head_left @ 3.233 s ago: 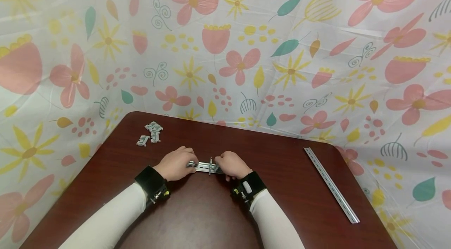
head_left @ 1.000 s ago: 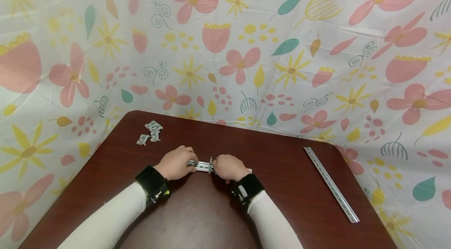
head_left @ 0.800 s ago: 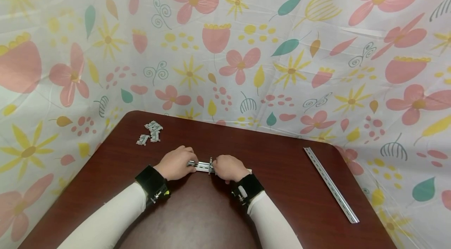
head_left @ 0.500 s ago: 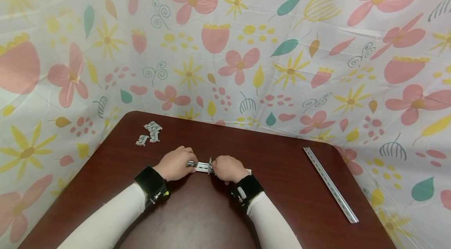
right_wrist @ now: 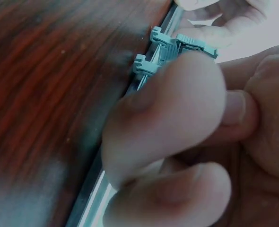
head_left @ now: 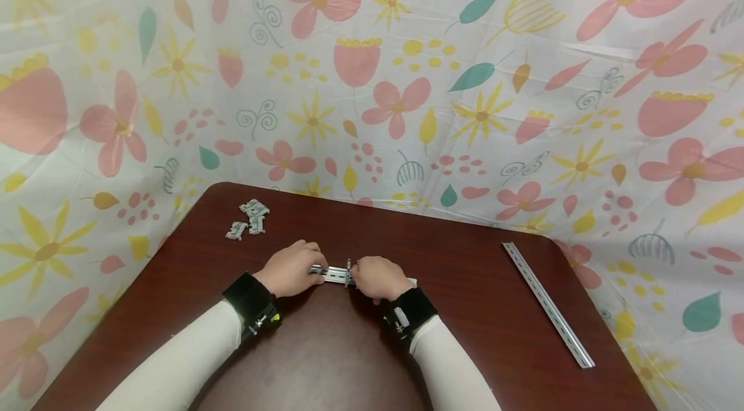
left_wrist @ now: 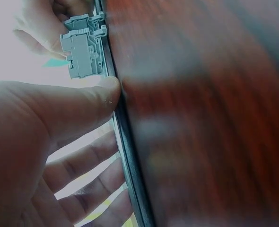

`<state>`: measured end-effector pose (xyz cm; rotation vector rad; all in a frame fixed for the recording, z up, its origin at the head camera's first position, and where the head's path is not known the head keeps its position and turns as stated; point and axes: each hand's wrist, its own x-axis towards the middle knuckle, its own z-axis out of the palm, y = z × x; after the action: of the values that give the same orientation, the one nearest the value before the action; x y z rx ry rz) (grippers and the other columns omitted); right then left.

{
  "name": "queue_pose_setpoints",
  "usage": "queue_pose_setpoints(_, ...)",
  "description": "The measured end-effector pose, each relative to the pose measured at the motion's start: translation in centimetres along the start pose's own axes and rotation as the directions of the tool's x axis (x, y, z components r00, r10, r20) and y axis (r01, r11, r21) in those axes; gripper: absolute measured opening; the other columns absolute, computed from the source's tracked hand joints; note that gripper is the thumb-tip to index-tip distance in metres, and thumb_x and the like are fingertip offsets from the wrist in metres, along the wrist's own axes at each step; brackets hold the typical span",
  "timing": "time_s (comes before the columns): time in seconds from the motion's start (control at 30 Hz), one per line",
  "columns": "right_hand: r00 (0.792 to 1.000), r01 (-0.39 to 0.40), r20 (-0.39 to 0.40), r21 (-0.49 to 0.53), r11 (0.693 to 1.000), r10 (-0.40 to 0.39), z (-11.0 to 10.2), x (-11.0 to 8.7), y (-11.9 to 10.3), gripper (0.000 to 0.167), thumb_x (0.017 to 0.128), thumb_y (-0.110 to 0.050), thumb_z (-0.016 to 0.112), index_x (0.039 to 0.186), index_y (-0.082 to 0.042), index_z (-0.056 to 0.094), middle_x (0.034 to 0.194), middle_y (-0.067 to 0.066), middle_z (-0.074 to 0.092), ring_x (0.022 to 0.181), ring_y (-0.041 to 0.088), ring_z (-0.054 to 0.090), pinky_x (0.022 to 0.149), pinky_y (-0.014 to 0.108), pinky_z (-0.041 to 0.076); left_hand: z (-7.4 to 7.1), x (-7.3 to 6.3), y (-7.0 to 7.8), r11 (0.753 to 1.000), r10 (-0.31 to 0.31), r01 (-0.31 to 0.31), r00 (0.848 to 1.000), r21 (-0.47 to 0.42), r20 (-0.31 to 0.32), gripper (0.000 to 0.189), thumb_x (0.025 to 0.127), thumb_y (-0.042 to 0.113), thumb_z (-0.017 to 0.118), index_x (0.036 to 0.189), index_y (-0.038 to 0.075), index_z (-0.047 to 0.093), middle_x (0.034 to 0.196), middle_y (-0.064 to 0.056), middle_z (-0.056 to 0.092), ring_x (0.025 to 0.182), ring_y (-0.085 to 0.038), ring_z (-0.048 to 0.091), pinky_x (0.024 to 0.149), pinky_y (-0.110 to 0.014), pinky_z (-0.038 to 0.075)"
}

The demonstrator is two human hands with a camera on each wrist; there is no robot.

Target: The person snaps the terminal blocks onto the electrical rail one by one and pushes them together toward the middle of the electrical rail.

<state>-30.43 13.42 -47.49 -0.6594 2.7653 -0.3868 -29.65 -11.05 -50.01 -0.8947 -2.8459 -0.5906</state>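
A slotted metal DIN rail (head_left: pixel 335 274) lies crosswise in front of me in the head view. My left hand (head_left: pixel 293 270) grips its left end, the thumb (left_wrist: pixel 94 97) along the near edge and the fingers spread beyond it. Two grey terminal blocks stand upright and close together on the rail: one terminal block (left_wrist: pixel 85 54) nearer my left hand, the other terminal block (left_wrist: pixel 78 22) just behind it. My right hand (head_left: pixel 380 277) pinches this second terminal block (right_wrist: pixel 146 65) between curled fingers and thumb. The right hand covers much of the rail's right part.
Several loose grey terminal blocks (head_left: pixel 254 208) lie at the table's back left. A longer slotted rail (head_left: pixel 548 304) lies slanted on the right. The dark red-brown table (head_left: pixel 447 307) meets a flower-printed curtain (head_left: pixel 372 75) behind.
Compared with about three seconds ago, my right hand has shifted slightly left with its terminal block, now close against the first one. During the last second hardly anything moves; the left hand stays put.
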Motion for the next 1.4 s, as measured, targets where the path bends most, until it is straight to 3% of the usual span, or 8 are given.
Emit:
queue_pose_setpoints(0.4,1.0,-0.011,-0.018,0.018,1.0,0.011,0.1,-0.2,0.1,0.042,0.115,-0.021,0.054,0.074,-0.016,0.06,0.067,0.001,0.061,0.04,0.013,0.06,0.051,0.03,0.05,-0.3,-0.2,-0.4,0.999,-0.025,0.026,1.0,-0.044,0.01,0.013,0.099,0.027,0.088,0.11,0.021,0.087,0.108,0.007,0.07,0.106,-0.02,0.065,0.084,-0.039,0.058)
queue_pose_setpoints(0.57,1.0,0.0,-0.012,0.01,1.0,0.0,0.2,-0.2,0.0,0.044,0.116,-0.02,0.053,0.073,-0.016,0.059,0.068,0.001,0.06,0.042,0.014,0.061,0.056,0.03,0.052,-0.8,-0.4,-0.9,0.998,-0.045,0.046,0.999,-0.049,0.015,0.013,0.101,0.029,0.086,0.111,0.022,0.086,0.109,0.006,0.071,0.108,-0.022,0.067,0.086,-0.041,0.059)
queue_pose_setpoints(0.9,1.0,0.009,-0.008,0.023,1.0,-0.009,-0.1,-0.2,-0.3,0.044,0.116,-0.021,0.051,0.074,-0.016,0.059,0.069,0.001,0.061,0.042,0.015,0.062,0.059,0.03,0.054,-1.6,-0.7,-3.4,0.995,-0.096,0.095,0.995,-0.024,-0.038,0.015,0.103,0.027,0.082,0.114,0.017,0.086,0.105,0.002,0.072,0.098,-0.022,0.069,0.081,-0.043,0.06)
queue_pose_setpoints(1.13,1.0,0.003,-0.012,0.034,0.999,-0.002,-0.1,-0.3,-0.2,0.043,0.116,-0.02,0.051,0.074,-0.015,0.059,0.069,0.002,0.061,0.043,0.017,0.064,0.059,0.031,0.054,-2.3,-1.0,-4.9,0.986,-0.164,0.164,0.981,-0.006,-0.105,0.019,0.103,0.026,0.082,0.116,0.013,0.085,0.11,-0.005,0.073,0.102,-0.03,0.07,0.082,-0.049,0.06)
queue_pose_setpoints(1.3,1.0,-0.002,-0.015,0.028,1.0,0.003,0.0,-0.3,-0.1,0.043,0.116,-0.019,0.051,0.074,-0.015,0.058,0.069,0.002,0.061,0.044,0.017,0.064,0.058,0.031,0.054,-2.8,-1.3,-5.8,0.975,-0.222,0.222,0.96,-0.022,-0.172,0.022,0.102,0.025,0.083,0.116,0.008,0.083,0.111,-0.012,0.071,0.104,-0.036,0.068,0.083,-0.054,0.06)
queue_pose_setpoints(1.4,1.0,-0.003,-0.013,0.025,1.0,0.003,0.0,-0.3,-0.2,0.044,0.117,-0.02,0.051,0.074,-0.015,0.058,0.069,0.002,0.061,0.043,0.017,0.063,0.058,0.031,0.053,-3.2,-1.4,-6.4,0.964,-0.266,0.263,0.944,-0.041,-0.197,0.026,0.103,0.025,0.081,0.12,0.005,0.082,0.12,-0.018,0.073,0.115,-0.042,0.068,0.091,-0.059,0.06)
